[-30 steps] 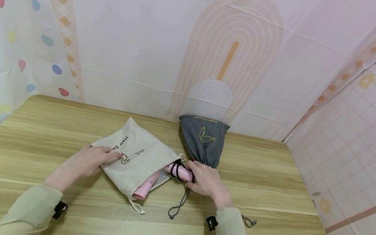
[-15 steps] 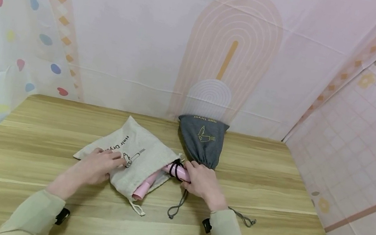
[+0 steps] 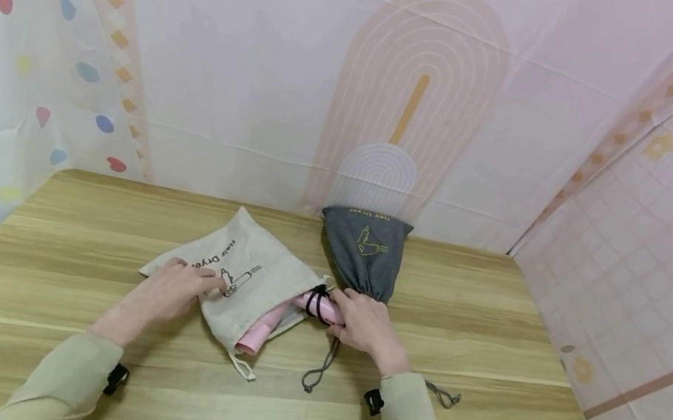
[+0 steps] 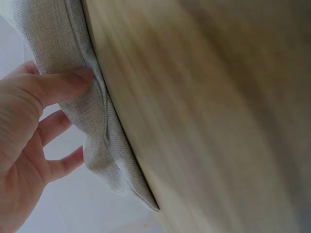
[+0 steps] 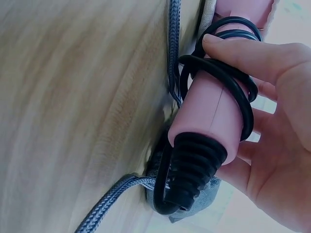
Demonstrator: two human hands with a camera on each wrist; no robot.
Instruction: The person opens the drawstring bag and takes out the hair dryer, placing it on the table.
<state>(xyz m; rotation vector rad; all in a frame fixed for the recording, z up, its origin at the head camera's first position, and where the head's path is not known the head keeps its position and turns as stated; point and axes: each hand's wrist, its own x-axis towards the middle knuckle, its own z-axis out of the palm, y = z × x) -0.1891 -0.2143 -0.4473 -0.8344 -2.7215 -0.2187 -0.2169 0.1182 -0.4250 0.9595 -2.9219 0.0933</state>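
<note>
A beige drawstring bag (image 3: 274,259), printed "Hair Dryer", lies on the table with its mouth toward the right. My left hand (image 3: 176,291) grips its near left side; in the left wrist view the thumb presses the cloth and the fingers reach over the far side. A pink hair dryer (image 5: 209,107) is partly inside the bag, its nozzle and handle sticking out of the mouth. My right hand (image 3: 365,324) holds the handle, which is wound with its black cord (image 5: 223,77). The rest of the dryer is hidden by cloth.
A dark grey drawstring bag (image 3: 363,248), gathered at the neck, lies behind my right hand against the back wall. Its cord loops (image 3: 318,372) trail forward on the wooden table (image 3: 245,419). Patterned cloth walls (image 3: 252,75) enclose the back and sides.
My left hand has shifted slightly right along the beige bag, and the bag's left corner now shows beyond it. My right hand stays on the hair dryer's handle.
</note>
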